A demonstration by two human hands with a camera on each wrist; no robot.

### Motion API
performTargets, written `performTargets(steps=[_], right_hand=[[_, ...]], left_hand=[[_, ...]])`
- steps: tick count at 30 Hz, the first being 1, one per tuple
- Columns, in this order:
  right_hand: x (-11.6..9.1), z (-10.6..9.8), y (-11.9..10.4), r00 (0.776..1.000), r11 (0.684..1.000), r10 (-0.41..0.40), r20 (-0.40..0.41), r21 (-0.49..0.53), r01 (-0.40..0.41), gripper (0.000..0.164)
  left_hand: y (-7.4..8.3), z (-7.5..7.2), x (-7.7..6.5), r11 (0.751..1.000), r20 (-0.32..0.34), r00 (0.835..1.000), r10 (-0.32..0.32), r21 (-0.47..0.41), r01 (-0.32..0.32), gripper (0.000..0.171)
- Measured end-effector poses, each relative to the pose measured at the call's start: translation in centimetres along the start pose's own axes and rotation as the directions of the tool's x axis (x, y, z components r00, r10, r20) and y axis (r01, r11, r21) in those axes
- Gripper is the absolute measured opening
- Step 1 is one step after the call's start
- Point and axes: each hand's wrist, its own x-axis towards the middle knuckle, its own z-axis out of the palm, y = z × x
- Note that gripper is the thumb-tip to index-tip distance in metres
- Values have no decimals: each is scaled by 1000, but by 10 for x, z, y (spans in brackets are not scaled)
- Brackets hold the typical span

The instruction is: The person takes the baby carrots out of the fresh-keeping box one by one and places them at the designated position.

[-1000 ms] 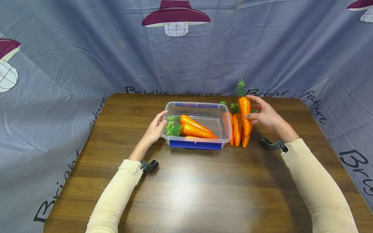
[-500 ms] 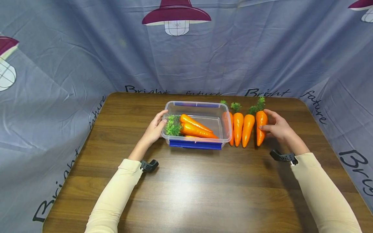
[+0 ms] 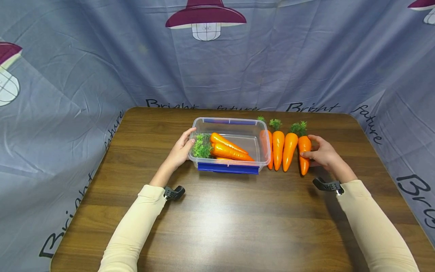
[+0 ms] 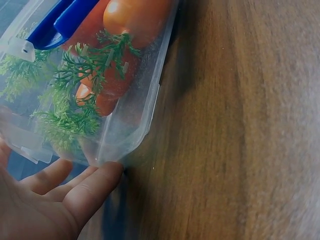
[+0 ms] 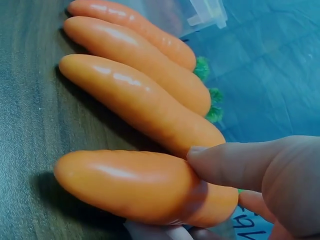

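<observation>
A clear plastic food container with blue clips holds several carrots with green leafy tops at its left end. My left hand grips the container's left end, thumb at the rim; in the left wrist view its fingers press against the end wall. My right hand pinches the rightmost carrot between thumb and fingers, low over the table. Left of it, three more carrots lie side by side, the nearest one close to the held carrot. The fingers under the held carrot are mostly hidden.
The wooden table has its back edge against a grey-blue printed curtain. The leftmost loose carrot lies right at the container's right wall, partly seen through it. Black wrist mounts stick out from both cuffs.
My right hand has carried a carrot from above the loose ones to the right end of their row, lowering it and drawing it slightly nearer. My left hand and the container have stayed put.
</observation>
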Motion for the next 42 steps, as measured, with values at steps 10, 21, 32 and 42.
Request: performTargets(steps=[10,21,32,42], right_hand=[[0,9,-2,1000,1000,4,-29,-17,-4,95],[0,7,0,999,999,29,-18,18,-29,93],[-1,-4,3,996,999,39,-75,-12,-40,89],[-5,-1,-28,957,982,-123,-264,-170,80,70]], left_hand=[[3,0,-2,1000,0,1000,-12,6,12,51],[3,-1,-3,999,14,999,-34,-9,34,51],[0,0,-2,999,18,999,-41,-28,42,51],[0,0,-2,999,6,999,-36,-20,36,51]])
